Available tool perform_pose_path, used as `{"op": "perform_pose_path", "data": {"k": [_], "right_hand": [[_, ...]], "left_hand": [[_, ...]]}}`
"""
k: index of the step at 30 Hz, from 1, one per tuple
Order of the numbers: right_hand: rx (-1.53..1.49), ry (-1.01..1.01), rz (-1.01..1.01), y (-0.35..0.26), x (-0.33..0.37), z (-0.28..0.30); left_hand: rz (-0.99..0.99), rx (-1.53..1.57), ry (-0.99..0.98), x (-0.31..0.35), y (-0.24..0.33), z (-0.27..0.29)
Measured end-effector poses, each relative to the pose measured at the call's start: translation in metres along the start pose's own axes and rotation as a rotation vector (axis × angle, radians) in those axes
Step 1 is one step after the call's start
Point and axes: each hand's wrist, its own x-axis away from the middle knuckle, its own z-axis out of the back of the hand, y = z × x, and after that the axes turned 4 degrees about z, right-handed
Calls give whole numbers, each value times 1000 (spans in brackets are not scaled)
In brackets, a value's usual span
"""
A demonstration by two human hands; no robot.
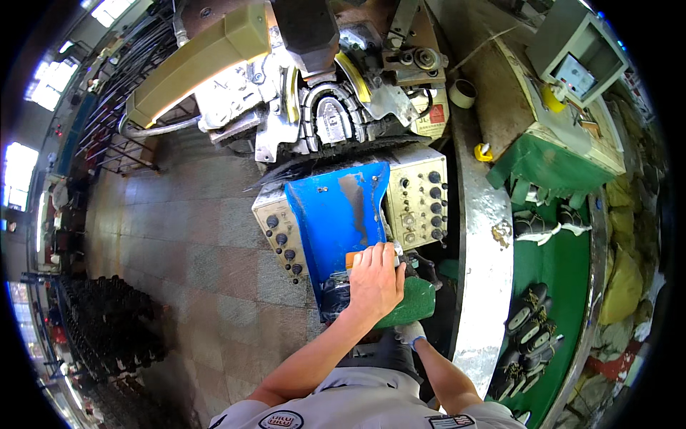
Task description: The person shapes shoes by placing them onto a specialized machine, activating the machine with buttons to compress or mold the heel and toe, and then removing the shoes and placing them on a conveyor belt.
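Observation:
My bare left hand is closed over a small orange-brown thing at the lower end of a blue metal chute; its kind is hidden by the fingers. Beside the wrist lies a dark bundle wrapped in plastic. Just right of the hand is a green pad. Low by my lap, partly behind that pad, is my right hand in a whitish glove with a blue cuff; its fingers are hidden. Above the chute stands a machine with a horseshoe-shaped metal clamp.
Two knobbed control panels flank the chute. On the right runs a metal-edged bench beside a green shelf holding several dark shoes. A grey open box stands at the far right. A dark rack is on the left.

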Motion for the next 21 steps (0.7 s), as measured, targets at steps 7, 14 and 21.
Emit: {"op": "perform_pose_path", "data": {"k": [7, 14, 21], "right_hand": [[-235, -167, 43, -64, -30, 129], [-1045, 145, -503, -14, -42, 158], [-1380, 11, -628, 46, 5, 294]], "left_hand": [[-33, 45, 8, 3, -5, 2], [-6, 25, 44, 1, 2, 5], [67, -25, 97, 4, 10, 3]]}}
